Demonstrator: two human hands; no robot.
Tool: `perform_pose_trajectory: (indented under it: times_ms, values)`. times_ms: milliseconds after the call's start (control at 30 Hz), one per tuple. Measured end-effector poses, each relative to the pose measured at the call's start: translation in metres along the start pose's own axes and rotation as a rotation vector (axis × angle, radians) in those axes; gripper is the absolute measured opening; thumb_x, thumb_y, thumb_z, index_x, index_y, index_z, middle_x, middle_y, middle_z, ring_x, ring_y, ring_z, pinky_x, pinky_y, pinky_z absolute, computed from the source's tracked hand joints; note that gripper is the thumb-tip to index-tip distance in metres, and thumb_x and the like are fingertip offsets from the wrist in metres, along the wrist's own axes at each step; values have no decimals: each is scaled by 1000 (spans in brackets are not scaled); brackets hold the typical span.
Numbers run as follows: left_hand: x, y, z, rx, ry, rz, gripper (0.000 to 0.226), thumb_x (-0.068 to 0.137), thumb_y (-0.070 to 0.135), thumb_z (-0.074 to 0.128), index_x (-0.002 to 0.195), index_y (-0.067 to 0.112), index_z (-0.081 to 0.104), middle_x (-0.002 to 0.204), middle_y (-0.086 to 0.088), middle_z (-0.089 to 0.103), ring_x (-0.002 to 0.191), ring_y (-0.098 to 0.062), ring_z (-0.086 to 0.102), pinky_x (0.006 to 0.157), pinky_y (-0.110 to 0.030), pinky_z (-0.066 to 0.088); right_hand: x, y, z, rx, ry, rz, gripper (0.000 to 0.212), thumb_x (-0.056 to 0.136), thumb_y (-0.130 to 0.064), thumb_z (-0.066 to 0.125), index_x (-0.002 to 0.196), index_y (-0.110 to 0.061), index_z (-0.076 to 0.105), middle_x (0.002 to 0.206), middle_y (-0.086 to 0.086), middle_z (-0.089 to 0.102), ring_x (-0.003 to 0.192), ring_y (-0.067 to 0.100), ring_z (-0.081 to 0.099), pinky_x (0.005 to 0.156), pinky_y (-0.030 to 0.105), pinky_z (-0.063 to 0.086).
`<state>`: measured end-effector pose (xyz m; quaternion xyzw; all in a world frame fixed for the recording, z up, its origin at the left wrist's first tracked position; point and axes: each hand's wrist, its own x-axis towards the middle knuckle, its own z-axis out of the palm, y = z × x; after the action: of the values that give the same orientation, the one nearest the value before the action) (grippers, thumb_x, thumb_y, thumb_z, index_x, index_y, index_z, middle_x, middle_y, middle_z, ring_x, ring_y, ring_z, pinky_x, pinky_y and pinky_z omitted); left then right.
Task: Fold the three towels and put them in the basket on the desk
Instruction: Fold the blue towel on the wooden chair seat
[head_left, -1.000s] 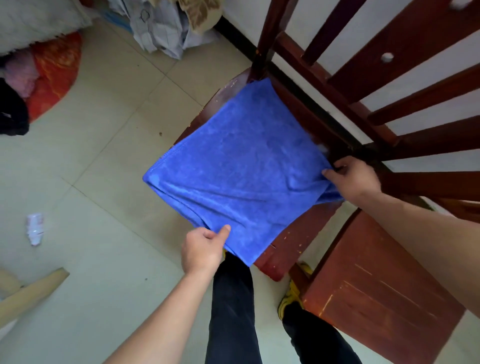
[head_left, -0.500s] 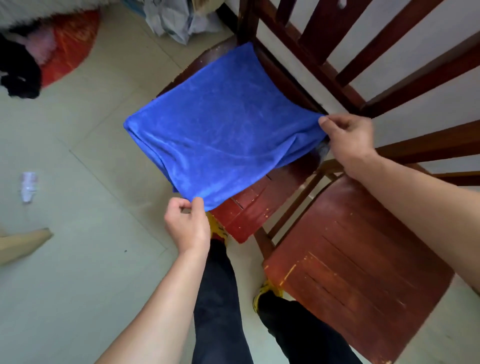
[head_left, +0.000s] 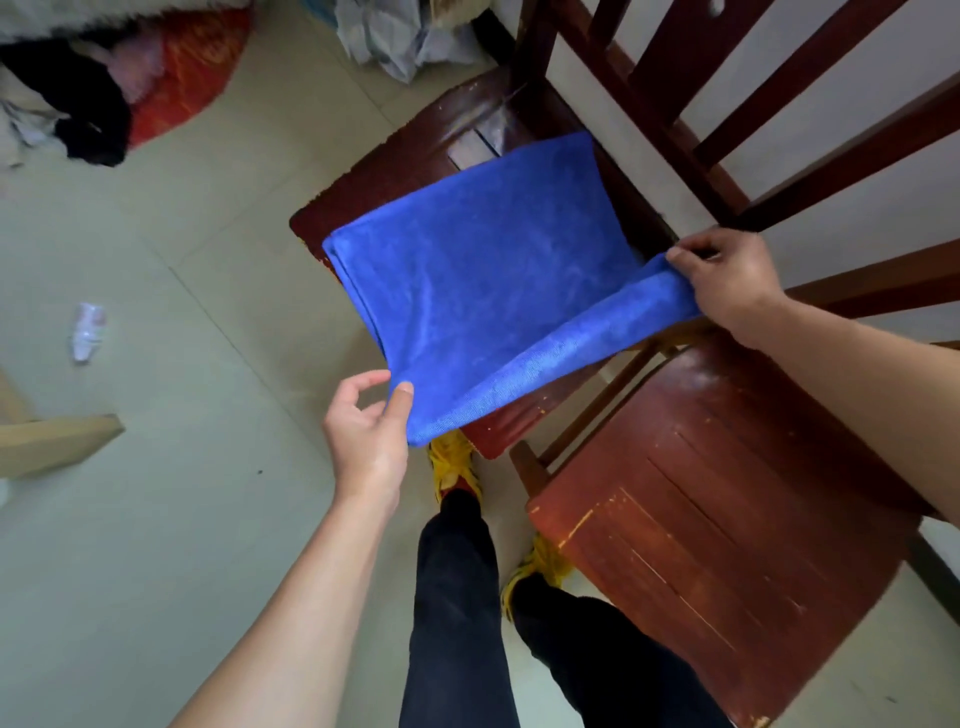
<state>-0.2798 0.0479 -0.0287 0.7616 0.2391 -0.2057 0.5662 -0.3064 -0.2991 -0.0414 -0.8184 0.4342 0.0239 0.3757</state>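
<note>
A blue towel lies folded over on the seat of a dark red wooden chair. Its near edge is lifted and curls upward. My left hand pinches the near left corner between thumb and fingers, past the seat's front edge. My right hand pinches the near right corner beside the chair's back slats. The far part of the towel rests flat on the seat. No basket, desk or other towels are in view.
A second red wooden chair stands close on the right. My legs and yellow shoes are below the towel. A heap of clothes lies at the top left, crumpled paper on the floor tiles, a pale board at the left.
Both hands raised the towel's near edge and carried it forward over the seat, so it now curls over the towel. More of the chair seat's far corner shows.
</note>
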Motion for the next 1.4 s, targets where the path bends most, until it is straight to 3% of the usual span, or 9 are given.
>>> perform_pose_trajectory:
  times_ms: [133, 233, 367, 500, 600, 900, 1067, 1233, 1400]
  values:
    - [4, -16, -3, 261, -217, -16, 17, 88, 29, 63, 103, 29, 54, 73, -13, 51, 63, -23, 43, 55, -31, 38, -5, 7, -5, -77, -174, 93, 24, 88, -32, 69, 105, -15, 72, 93, 7, 67, 86, 19, 60, 83, 35, 50]
    - [6, -28, -4, 386, -429, -155, 49, 68, 43, 74, 111, 41, 51, 98, -14, 63, 86, -29, 63, 80, -42, 53, -9, 23, -10, -211, -242, 103, 22, 85, -32, 71, 103, -21, 72, 101, 5, 70, 90, 19, 63, 82, 31, 49]
    - [6, -53, -3, 571, -600, -265, 59, 75, 7, 73, 126, 28, 50, 101, -5, 46, 91, -14, 49, 78, -28, 44, -23, 45, -12, -227, -273, 134, 22, 85, -31, 71, 105, -22, 72, 101, 4, 70, 93, 22, 65, 87, 35, 52]
    - [-1, -67, -3, 502, -375, -329, 39, 79, 6, 72, 110, 19, 53, 91, -10, 61, 74, -19, 56, 62, -23, 40, -36, 68, -12, -158, -323, 196, 34, 85, -31, 72, 115, -17, 68, 101, 2, 68, 98, 24, 65, 94, 41, 51]
    - [-6, -78, -9, 329, -176, -425, 52, 76, 9, 77, 119, 20, 49, 102, -8, 66, 91, -20, 63, 82, -31, 47, -44, 88, -12, -125, -333, 247, 45, 81, -31, 76, 121, -15, 64, 108, 8, 67, 101, 29, 65, 93, 48, 52]
    - [-41, -100, -8, -198, 31, -765, 42, 78, -14, 65, 113, 6, 54, 110, -20, 67, 99, -34, 67, 78, -35, 54, -70, 103, -7, 355, -130, 621, 42, 76, -3, 79, 115, -6, 62, 119, 12, 62, 89, 20, 65, 52, 28, 59]
    - [-53, -74, -22, -244, -102, -800, 52, 82, -12, 59, 128, 10, 51, 111, -15, 68, 77, -22, 63, 61, -27, 48, -76, 84, -30, 437, -287, 793, 23, 79, 0, 74, 99, -5, 64, 100, 11, 60, 76, 17, 61, 49, 25, 53]
    - [-42, -20, -37, -251, -55, -621, 26, 88, 1, 60, 107, 17, 54, 79, -13, 61, 55, -18, 50, 51, -27, 45, -56, 31, -38, 641, -360, 837, 5, 89, -11, 65, 93, -8, 64, 76, 7, 58, 44, 6, 54, 39, 15, 47]
    - [19, 37, -38, -437, -58, -613, 8, 93, 8, 54, 90, 13, 59, 62, -4, 59, 48, -10, 54, 43, -18, 48, -13, -43, -18, 948, -214, 872, 23, 97, -15, 55, 76, -7, 53, 49, 5, 56, 32, 5, 52, 38, 14, 48]
